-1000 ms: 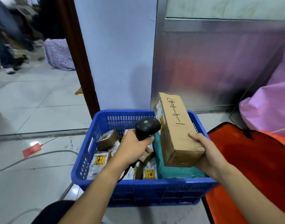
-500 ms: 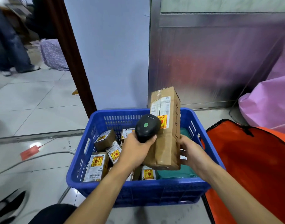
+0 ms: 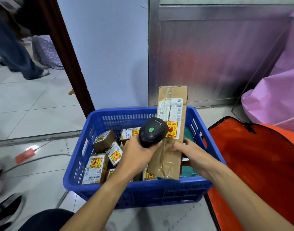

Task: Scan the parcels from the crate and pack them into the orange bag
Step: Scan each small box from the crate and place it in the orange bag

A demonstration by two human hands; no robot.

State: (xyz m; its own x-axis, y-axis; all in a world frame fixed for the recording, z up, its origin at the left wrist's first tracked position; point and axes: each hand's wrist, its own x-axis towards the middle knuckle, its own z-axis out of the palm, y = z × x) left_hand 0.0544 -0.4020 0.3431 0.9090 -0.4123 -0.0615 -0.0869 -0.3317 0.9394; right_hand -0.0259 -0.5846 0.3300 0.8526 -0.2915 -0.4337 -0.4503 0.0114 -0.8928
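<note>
Parcel (image 3: 169,159): stiff carton, upright over crate (image 3: 142,194); orange bag (image 3: 259,164) at 3 o'clock.
R hand (image 3: 192,156): grips its lower end.
L hand (image 3: 139,155): holds scanner (image 3: 153,132).
Handling: prob. light, fragile (sticker (image 3: 174,130)); grip sides.

Crate wall (image 3: 198,120) — orange bag (image 3: 259,164) beyond, unobstructed

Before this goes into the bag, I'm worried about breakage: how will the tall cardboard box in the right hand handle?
Likely stiff: the cardboard box has straight edges though the right hand grips only its lower part. Probably light for its size, as one hand holds it upright. Its red-and-yellow sticker shows a cracked glass, so contents may be fragile.
</note>
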